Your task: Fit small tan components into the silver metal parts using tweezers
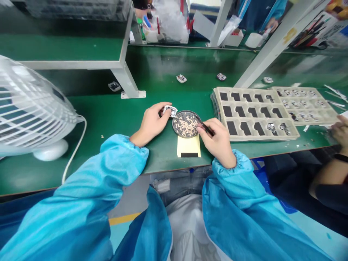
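Observation:
Between thumb and fingers, my left hand (152,122) grips a small white plastic housing (171,111) with dark parts inside. It is held at the left rim of a round dark dish (178,131) scattered with many tiny beige pieces (187,122). My right hand (217,139) pinches black tweezers (204,126), their tips over the dish's right side. Whether the tips hold a piece is too small to tell. A yellow paper pad (188,145) with a black strip (189,155) along its near edge lies partly under the dish.
A stack of beige compartment trays (255,139) stands to the right, a second filled tray (326,117) beyond it. A white fan (32,108) and its cord (77,148) are at left. Small housings (181,78) lie behind. A co-worker's hand (339,130) is at far right.

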The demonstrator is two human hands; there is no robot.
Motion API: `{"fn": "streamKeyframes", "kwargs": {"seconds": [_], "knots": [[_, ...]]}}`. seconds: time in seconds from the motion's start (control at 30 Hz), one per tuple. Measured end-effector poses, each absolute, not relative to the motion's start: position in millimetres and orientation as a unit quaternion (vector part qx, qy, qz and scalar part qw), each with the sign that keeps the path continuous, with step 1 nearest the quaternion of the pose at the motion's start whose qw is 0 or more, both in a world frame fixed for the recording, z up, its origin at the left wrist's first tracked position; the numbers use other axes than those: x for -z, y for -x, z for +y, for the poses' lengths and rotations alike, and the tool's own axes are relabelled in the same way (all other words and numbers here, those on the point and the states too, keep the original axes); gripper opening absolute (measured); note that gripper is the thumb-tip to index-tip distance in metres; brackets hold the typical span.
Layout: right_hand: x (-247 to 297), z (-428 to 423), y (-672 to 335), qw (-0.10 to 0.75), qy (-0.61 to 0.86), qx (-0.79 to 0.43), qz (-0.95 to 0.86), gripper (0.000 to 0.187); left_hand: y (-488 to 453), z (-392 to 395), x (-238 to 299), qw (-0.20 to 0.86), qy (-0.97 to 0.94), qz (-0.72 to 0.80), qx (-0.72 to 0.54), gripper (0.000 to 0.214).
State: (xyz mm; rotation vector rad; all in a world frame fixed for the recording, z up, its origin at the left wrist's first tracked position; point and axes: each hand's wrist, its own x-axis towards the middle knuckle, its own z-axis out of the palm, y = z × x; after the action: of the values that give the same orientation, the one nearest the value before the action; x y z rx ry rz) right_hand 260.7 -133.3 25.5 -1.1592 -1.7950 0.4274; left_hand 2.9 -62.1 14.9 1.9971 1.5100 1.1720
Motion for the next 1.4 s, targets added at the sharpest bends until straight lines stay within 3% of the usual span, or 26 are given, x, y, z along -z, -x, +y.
{"fn": "streamKeyframes", "kwargs": {"seconds": [0.07, 0.3, 0.4, 0.53, 0.7, 0.93, 1.23, 1.4], "knots": [[-26.1, -145.7, -263.4, 0.51, 0.458, -0.195, -0.702, 0.011, 7.3, -34.0, -6.4, 0.174, -0.7, 0.541, -0.433, 0.031], [-4.9, -164.9, -273.0, 0.634, 0.396, -0.26, -0.611, 0.043, 15.9, 82.8, 1.0, 0.088, -0.654, 0.618, -0.427, 0.035], [3.3, -164.5, -274.3, 0.619, 0.426, -0.318, -0.578, 0.043, -2.6, 109.5, 1.1, 0.042, -0.695, 0.603, -0.39, 0.054], [5.4, -161.9, -273.6, 0.591, 0.428, -0.386, -0.565, 0.039, -25.6, 129.9, 4.5, 0.066, -0.747, 0.563, -0.346, 0.073], [-1.0, -155.3, -270.7, 0.52, 0.387, -0.476, -0.594, 0.03, -30.3, 140.7, 8.0, 0.095, -0.727, 0.589, -0.34, 0.058], [-8.7, -151.9, -266.7, 0.444, 0.37, -0.433, -0.692, 0.022, -37.2, 93.0, -1.8, 0.117, -0.717, 0.541, -0.423, 0.032], [-10.2, -152.0, -262.2, 0.388, 0.373, -0.408, -0.737, 0.017, -32.6, -59.3, -3.5, 0.337, -0.666, 0.466, -0.475, 0.053], [-13.2, -152.5, -263.6, 0.36, 0.374, -0.39, -0.761, 0.012, -29.1, -90.2, -12.7, 0.362, -0.702, 0.395, -0.469, 0.059]]}}
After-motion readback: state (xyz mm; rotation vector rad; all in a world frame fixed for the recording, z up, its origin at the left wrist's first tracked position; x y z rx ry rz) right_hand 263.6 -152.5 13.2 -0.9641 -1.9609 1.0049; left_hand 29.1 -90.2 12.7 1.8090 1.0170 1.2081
